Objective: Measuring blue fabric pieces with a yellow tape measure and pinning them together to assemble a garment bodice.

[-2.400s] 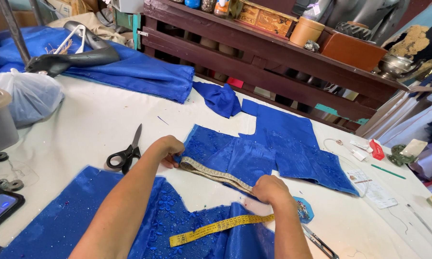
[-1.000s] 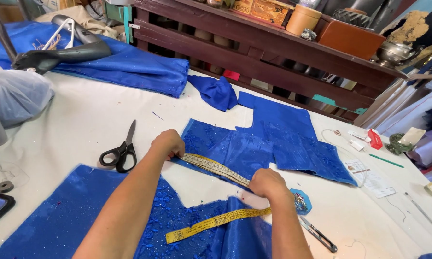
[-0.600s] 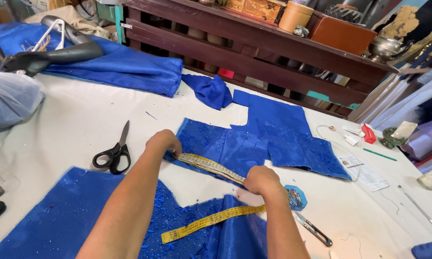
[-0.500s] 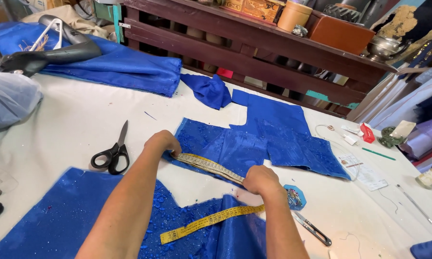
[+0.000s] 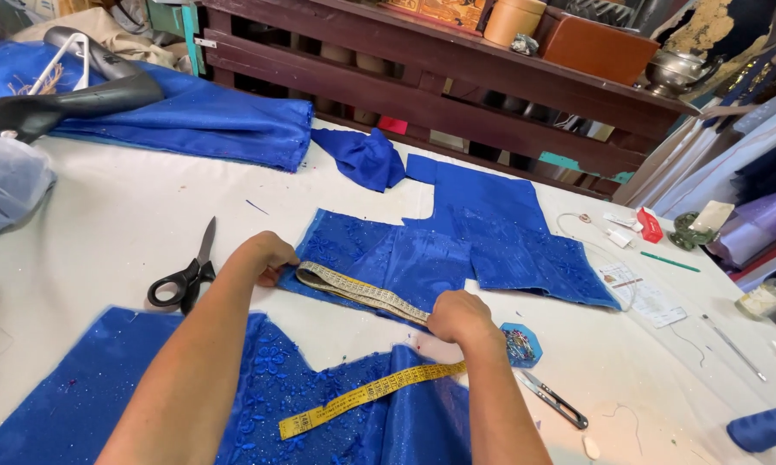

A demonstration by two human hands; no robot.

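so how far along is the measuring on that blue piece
Done: the blue fabric piece is cut to shape and laid flat on the table, scissors set aside. In hand: the left hand and right hand stretch the measuring tape along its near edge. Left: no marks or pins show along that edge, and the pin box sits beside it.

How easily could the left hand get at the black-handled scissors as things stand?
Probably easily: the scissors lie on bare table just beside the left hand, nothing between them. But that hand now pins the tape measure to the blue fabric piece.
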